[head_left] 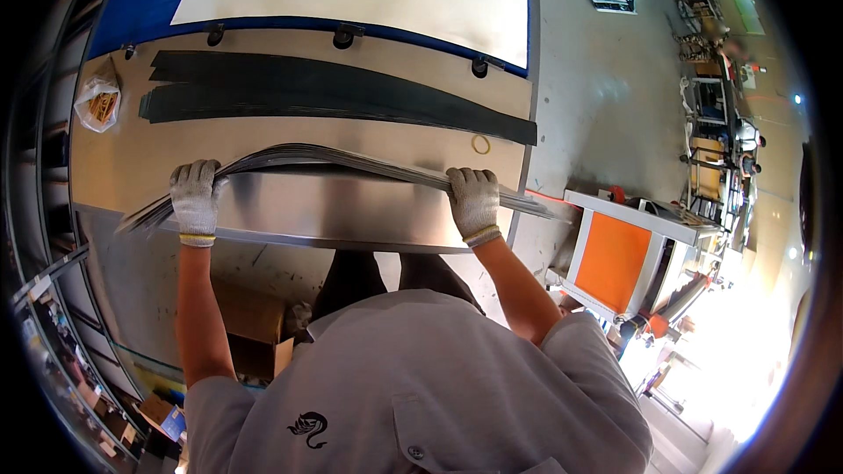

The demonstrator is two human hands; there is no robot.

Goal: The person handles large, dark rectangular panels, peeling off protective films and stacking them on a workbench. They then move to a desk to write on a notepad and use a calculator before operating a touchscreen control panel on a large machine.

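Note:
A stack of long, thin dark strips (329,155) bows upward between my two gloved hands above the near part of the table. My left hand (195,197) grips the stack toward its left end, and the strip tips fan out beyond it. Toward the other end my right hand (474,202) is closed round the same stack, whose ends stick out past the table's right edge. Under the bend lies a shiny metal sheet (307,211) along the table's front edge. Farther back, more dark strips (334,92) lie in overlapping piles. What the strips are made of I cannot tell.
A rubber band (480,144) lies on the tan tabletop (395,136). At the left sits a clear bag of rubber bands (101,105). A white sheet on a blue surface (140,0) borders the back. An orange-panelled machine (615,262) stands right; shelving (53,123) rises left.

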